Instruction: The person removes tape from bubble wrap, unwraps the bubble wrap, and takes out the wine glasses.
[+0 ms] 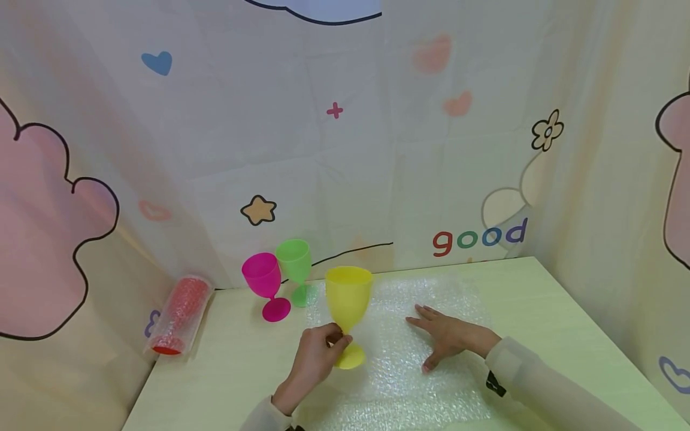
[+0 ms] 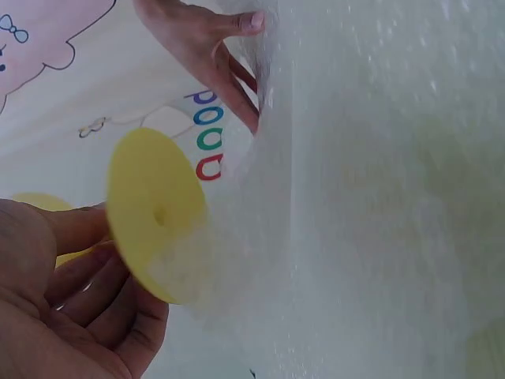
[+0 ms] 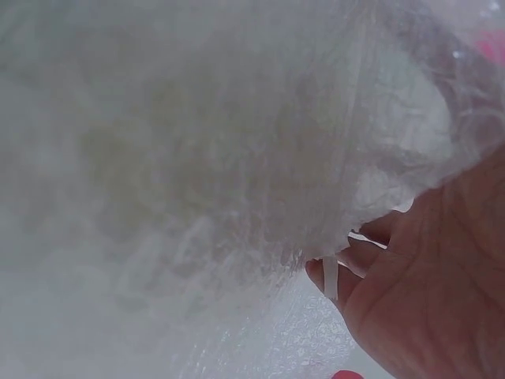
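Observation:
My left hand (image 1: 314,354) pinches a yellow plastic goblet (image 1: 348,294) by its stem, bowl upward. In the left wrist view the round foot of the goblet (image 2: 156,213) faces the camera, with thumb and fingers just behind it. Beneath the goblet a sheet of clear bubble wrap (image 1: 393,377) lies spread on the table. My right hand (image 1: 446,335) rests on the right part of that sheet, its fingers spread. Seen from the right wrist, blurred bubble wrap (image 3: 197,181) fills most of the view beside the palm (image 3: 442,284).
A magenta goblet (image 1: 262,276) and a green goblet (image 1: 295,261) stand at the back left of the table (image 1: 550,323). Farther left lies a red goblet rolled in bubble wrap (image 1: 182,314). A printed curtain (image 1: 345,167) hangs behind and at both sides.

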